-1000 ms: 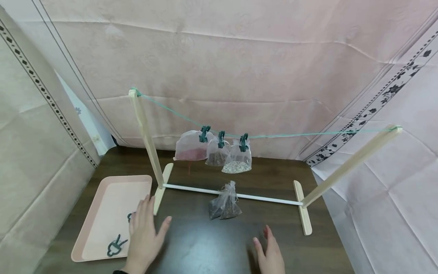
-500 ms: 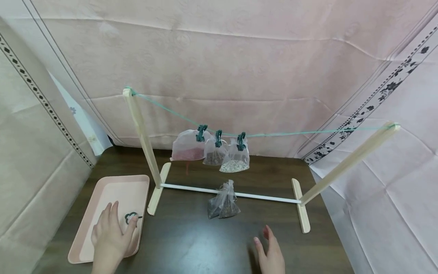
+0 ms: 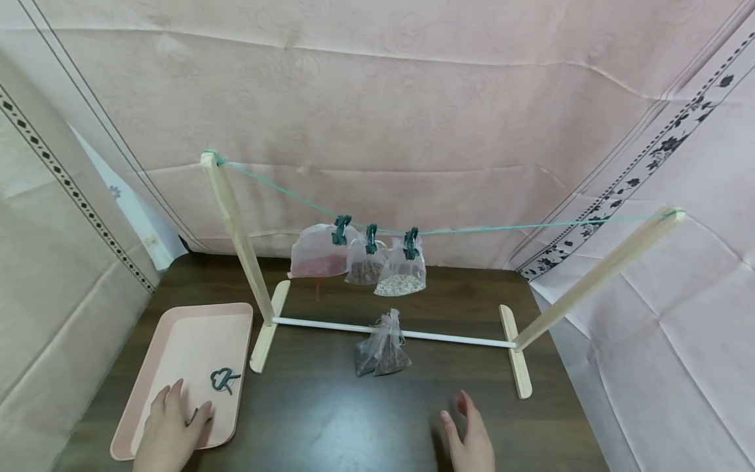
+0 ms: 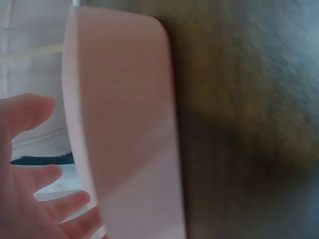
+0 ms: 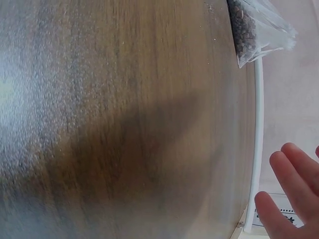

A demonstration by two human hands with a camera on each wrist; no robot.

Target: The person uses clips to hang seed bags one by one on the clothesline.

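My left hand (image 3: 168, 429) reaches over the near part of the pink tray (image 3: 197, 328), thumb apart from the fingers. A bit of a dark green clip shows by the thumb; the rest is hidden beneath the hand, and contact cannot be told. A second dark green clip (image 3: 223, 379) lies on the tray beyond it. In the left wrist view, the fingers (image 4: 37, 177) are spread beside the tray wall. My right hand (image 3: 472, 439) hovers over the table's front, fingers relaxed and holding nothing. Ahead of it stands a sheer drawstring bag (image 3: 385, 347) with dark grains inside.
A wooden rack carries a green string (image 3: 472, 229) between its left post (image 3: 237, 236) and right post (image 3: 596, 282). Three clips pin a pink-filled bag (image 3: 318, 259), a dark-filled bag (image 3: 364, 265) and a pale-grain bag (image 3: 401, 278) to it. A white rod (image 3: 454, 337) crosses low.
My left hand has moved left and toward me, from the tray's right side to over its near part, uncovering the farther clip. The right hand stays nearly still.
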